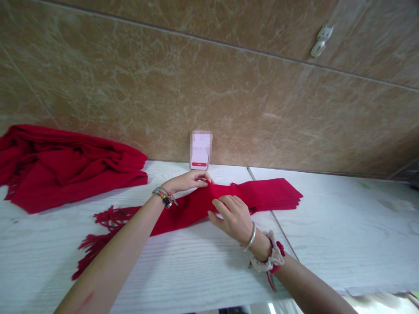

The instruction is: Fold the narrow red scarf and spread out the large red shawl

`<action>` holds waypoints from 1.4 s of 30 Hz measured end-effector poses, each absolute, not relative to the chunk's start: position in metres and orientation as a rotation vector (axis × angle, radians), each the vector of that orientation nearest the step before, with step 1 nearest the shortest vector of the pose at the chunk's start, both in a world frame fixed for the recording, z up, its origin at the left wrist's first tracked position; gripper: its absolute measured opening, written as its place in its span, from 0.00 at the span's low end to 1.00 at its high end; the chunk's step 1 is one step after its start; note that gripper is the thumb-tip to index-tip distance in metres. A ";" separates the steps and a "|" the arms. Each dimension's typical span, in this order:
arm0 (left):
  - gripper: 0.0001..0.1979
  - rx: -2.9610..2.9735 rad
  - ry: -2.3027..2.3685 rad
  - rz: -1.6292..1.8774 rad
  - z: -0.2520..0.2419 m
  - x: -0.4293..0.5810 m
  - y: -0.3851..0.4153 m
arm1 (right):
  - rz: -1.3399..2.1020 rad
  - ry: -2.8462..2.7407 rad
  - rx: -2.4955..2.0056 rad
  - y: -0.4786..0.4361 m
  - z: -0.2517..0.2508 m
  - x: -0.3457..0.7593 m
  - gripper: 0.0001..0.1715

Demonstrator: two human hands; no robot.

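A red scarf (188, 213) with a fringed end lies lengthwise on the white table, its right part folded into several stacked layers. My left hand (188, 179) is closed on its far edge, thumb and fingers pinching the cloth into a small peak. At the near edge, my right hand (234, 218) has its fingers curled onto the scarf, thumb below and forefinger above. My left forearm passes over the fringed end and hides part of it. Between the two hands the cloth bulges up slightly.
A loose heap of red cloth (75, 165) lies at the left against the brown marbled wall (163, 87). A phone (200, 150) leans upright on that wall behind my hands. A small white cat-shaped fixture (322, 41) is on the wall. The table (347, 231) has a seam right of centre.
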State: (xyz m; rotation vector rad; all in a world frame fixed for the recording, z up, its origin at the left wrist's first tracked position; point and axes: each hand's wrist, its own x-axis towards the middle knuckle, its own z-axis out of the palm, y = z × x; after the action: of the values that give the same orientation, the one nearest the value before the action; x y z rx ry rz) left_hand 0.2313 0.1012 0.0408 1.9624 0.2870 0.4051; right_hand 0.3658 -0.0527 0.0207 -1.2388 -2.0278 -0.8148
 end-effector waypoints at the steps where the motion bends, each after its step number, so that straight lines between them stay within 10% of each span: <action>1: 0.05 1.973 0.298 0.407 0.042 0.233 0.099 | -0.802 -1.983 -1.289 -0.053 0.021 0.366 0.09; 12: 0.07 2.068 0.438 0.596 0.046 0.251 0.080 | -0.227 -1.708 -1.541 -0.049 0.027 0.384 0.10; 31: 0.48 2.525 0.768 0.757 0.065 0.344 0.015 | 0.330 -1.073 -1.282 -0.037 0.117 0.523 0.09; 42: 0.39 2.645 0.841 0.540 0.032 0.390 -0.017 | 0.549 -0.622 -1.439 -0.073 0.058 0.599 0.09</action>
State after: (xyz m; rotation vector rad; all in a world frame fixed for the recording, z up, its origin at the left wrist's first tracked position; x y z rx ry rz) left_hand 0.3905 -0.0167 0.0321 2.6446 0.8405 0.5400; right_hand 0.5993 -0.0729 0.0581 -1.4395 -0.6224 0.5494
